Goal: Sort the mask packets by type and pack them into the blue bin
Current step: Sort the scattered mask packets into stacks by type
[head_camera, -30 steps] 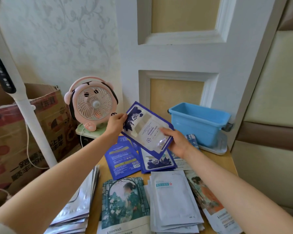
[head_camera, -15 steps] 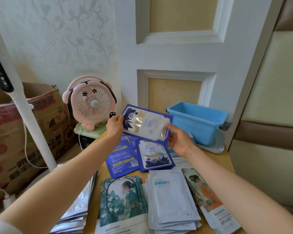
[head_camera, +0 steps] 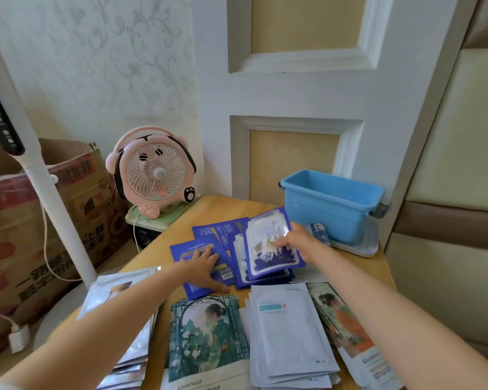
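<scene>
Left hand (head_camera: 202, 263) is flat, fingers spread, pressing a matte dark-blue packet (head_camera: 190, 247) on the wooden desk (head_camera: 209, 209). Right hand (head_camera: 296, 239) pinches the right edge of a glossy blue-and-white packet (head_camera: 268, 249). It is rectangular, with its long axis running away from the person and its top tilted slightly right, and it lies on a stack of the same type. Just beyond the right hand, at the desk's far right, is the open plastic blue bin (head_camera: 330, 204). Near edge: shiny foil packets (head_camera: 124, 330), green illustrated packets (head_camera: 206, 342), plain white packets (head_camera: 288, 333).
</scene>
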{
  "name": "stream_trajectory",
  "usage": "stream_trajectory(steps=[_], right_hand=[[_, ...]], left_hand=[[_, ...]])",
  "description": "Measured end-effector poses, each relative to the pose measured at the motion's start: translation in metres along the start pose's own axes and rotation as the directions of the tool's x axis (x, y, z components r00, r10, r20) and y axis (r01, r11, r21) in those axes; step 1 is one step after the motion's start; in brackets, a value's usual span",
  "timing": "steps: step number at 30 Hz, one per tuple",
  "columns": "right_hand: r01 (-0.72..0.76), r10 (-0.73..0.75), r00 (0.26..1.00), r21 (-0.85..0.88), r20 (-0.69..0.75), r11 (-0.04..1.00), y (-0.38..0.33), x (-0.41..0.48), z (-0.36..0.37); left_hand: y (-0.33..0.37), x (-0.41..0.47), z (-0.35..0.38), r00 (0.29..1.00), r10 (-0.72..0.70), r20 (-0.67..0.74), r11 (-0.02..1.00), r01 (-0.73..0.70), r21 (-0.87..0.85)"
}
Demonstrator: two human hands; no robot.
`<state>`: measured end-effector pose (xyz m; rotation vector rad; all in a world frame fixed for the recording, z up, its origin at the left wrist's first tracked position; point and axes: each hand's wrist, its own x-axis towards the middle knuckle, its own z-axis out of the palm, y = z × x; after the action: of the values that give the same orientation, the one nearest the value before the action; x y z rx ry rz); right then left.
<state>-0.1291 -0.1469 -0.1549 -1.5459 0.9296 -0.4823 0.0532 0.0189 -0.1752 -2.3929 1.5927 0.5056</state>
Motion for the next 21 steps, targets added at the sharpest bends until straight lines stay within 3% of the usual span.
stream_trajectory(steps=[3, 5, 7, 9, 11, 13, 15, 16, 17, 18, 19, 20, 21], right_hand=[[-0.007, -0.028, 0.994, -0.316, -0.106, 0.949, 0.014, 0.001, 0.015], [0.045, -0.179, 0.973, -0.64, -0.146, 0.767, 0.018, -0.003, 0.023], [0.18, -0.277, 0.961, -0.732, -0.012, 0.657, 0.02, -0.008, 0.029], [0.262, -0.234, 0.962, -0.741, 0.145, 0.619, 0.022, -0.012, 0.035], [0.281, -0.131, 0.96, -0.821, 0.249, 0.498, 0.027, -0.011, 0.039], [0.283, -0.043, 0.955, -0.866, 0.292, 0.411, 0.034, -0.008, 0.04], [0.295, -0.032, 0.95, -0.865, 0.309, 0.406, 0.037, -0.006, 0.041], [0.298, -0.07, 0.952, -0.843, 0.299, 0.449, 0.036, -0.006, 0.041], [0.3, -0.139, 0.953, -0.783, 0.269, 0.545, 0.032, -0.008, 0.041], [0.295, -0.201, 0.955, -0.652, 0.218, 0.698, 0.026, -0.011, 0.041], [0.29, -0.239, 0.956, -0.429, 0.17, 0.855, 0.017, -0.014, 0.042], [0.263, -0.237, 0.957, -0.156, 0.165, 0.952, 0.008, -0.02, 0.042], [0.205, -0.219, 0.954, 0.088, 0.206, 0.975, -0.001, -0.026, 0.041]], left_hand=[[0.002, -0.001, 0.006, 0.987, 0.067, -0.146, 0.987, -0.044, 0.157], [0.007, -0.005, 0.009, 0.973, 0.129, -0.191, 0.964, -0.078, 0.255], [0.012, -0.01, 0.011, 0.973, 0.143, -0.182, 0.943, -0.078, 0.323], [0.014, -0.012, 0.008, 0.972, 0.127, -0.195, 0.933, -0.051, 0.356], [0.014, -0.017, -0.009, 0.957, 0.067, -0.283, 0.945, 0.031, 0.326], [0.008, -0.024, -0.036, 0.861, -0.028, -0.507, 0.97, 0.145, 0.193], [-0.003, -0.029, -0.064, 0.622, -0.177, -0.763, 0.984, 0.088, -0.156], [-0.005, -0.035, -0.076, 0.543, -0.308, -0.781, 0.906, -0.085, -0.416], [-0.006, -0.038, -0.085, 0.551, -0.421, -0.721, 0.702, -0.305, -0.643], [-0.004, -0.042, -0.091, 0.625, -0.469, -0.624, 0.428, -0.457, -0.78], [-0.001, -0.046, -0.094, 0.707, -0.459, -0.538, 0.192, -0.513, -0.837], [0.003, -0.048, -0.093, 0.763, -0.425, -0.487, 0.04, -0.522, -0.852], [0.006, -0.047, -0.09, 0.793, -0.399, -0.46, -0.028, -0.512, -0.858]])
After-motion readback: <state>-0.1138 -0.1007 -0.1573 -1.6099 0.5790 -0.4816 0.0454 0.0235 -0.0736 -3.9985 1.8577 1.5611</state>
